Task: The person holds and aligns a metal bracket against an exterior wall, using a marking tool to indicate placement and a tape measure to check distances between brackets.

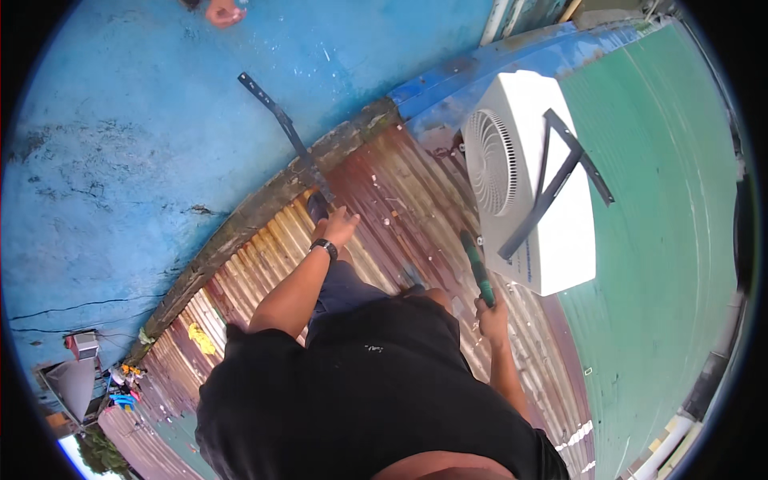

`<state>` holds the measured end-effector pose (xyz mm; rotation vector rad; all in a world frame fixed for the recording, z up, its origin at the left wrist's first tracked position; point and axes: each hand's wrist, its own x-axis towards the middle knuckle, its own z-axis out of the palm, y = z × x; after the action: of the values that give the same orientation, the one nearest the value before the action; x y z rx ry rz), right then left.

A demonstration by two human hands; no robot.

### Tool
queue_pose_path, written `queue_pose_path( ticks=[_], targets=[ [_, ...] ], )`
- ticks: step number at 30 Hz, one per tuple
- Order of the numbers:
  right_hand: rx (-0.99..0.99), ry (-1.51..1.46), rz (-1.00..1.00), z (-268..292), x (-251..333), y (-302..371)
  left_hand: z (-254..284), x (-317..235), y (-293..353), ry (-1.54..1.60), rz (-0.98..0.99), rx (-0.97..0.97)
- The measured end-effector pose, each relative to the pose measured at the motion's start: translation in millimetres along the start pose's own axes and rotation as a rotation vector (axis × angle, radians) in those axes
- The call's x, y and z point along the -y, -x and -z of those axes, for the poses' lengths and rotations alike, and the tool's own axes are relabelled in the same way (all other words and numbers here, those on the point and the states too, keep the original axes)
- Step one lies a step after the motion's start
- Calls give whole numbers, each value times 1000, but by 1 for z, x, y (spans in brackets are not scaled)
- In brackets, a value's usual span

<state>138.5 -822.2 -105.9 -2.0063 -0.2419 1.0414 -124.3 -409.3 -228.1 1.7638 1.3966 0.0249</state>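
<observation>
My right hand is closed round the end of a long, dark green handheld tool; its exact kind is hard to make out. The tool points away from me, beside the white outdoor air-conditioner unit. My left hand, with a dark watch on the wrist, reaches out with its fingers apart and nothing visible in them. Just beyond it is the lower end of a dark metal bracket against the blue wall. A second dark metal bracket lies across the unit.
Rusty corrugated metal sheets lie underfoot, with green sheets to the right. A rough concrete ledge runs along the blue wall. Another person's hand shows at the top. A yellow cloth lies at left.
</observation>
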Motion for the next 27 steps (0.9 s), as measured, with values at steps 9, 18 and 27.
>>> queue_pose_path(
  ticks=[9,18,27],
  targets=[
    [8,292,408,-13,77,39,-111,-248,71,1256,539,473],
    [-27,529,539,-53,172,20,-100,-247,-24,1467,500,416],
    [-167,628,485,-110,275,-68,-52,-328,-174,1149,545,527]
  ],
)
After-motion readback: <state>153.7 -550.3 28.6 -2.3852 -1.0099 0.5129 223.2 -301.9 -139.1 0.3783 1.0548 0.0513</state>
